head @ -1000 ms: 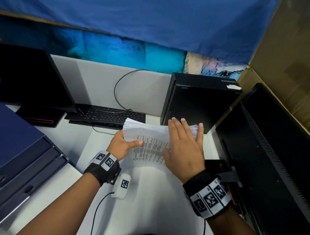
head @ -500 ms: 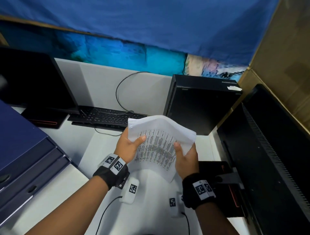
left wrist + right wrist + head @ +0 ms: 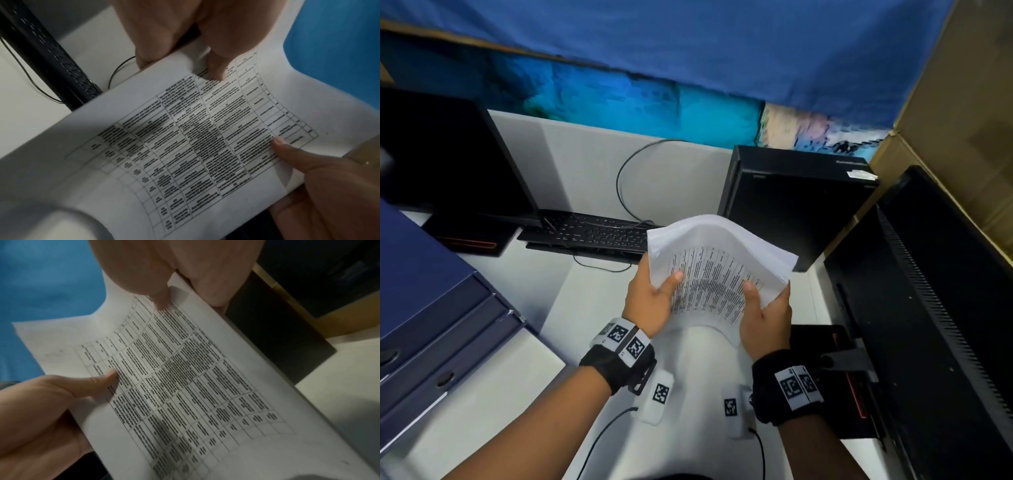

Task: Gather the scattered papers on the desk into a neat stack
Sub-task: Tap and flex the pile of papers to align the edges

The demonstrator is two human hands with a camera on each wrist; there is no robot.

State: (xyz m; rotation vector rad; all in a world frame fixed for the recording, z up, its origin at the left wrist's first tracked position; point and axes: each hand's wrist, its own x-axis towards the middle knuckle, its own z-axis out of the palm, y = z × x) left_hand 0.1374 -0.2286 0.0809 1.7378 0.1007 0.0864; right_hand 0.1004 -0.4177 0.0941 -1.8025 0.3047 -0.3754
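A stack of white papers (image 3: pixel 714 274) with a printed table on top is held up off the white desk (image 3: pixel 592 291), bowed upward in the middle. My left hand (image 3: pixel 654 294) grips its left edge, thumb on the top sheet and fingers underneath. My right hand (image 3: pixel 763 308) grips the right edge the same way. In the left wrist view the papers (image 3: pixel 185 146) fill the frame, with my left thumb (image 3: pixel 216 68) above and the right thumb (image 3: pixel 287 149) at right. In the right wrist view the papers (image 3: pixel 185 386) lie between my right thumb (image 3: pixel 160 300) and left thumb (image 3: pixel 96 382).
A black keyboard (image 3: pixel 592 233) lies behind the papers, a black computer case (image 3: pixel 794 202) stands at the back right. A black monitor (image 3: pixel 448 157) stands at left, another black monitor (image 3: pixel 945 325) at right. Blue file drawers (image 3: pixel 431 308) sit on the left.
The papers lay on the desk under my flat right hand a second ago. Both hands have since gripped the edges and lifted the stack, which now bows upward.
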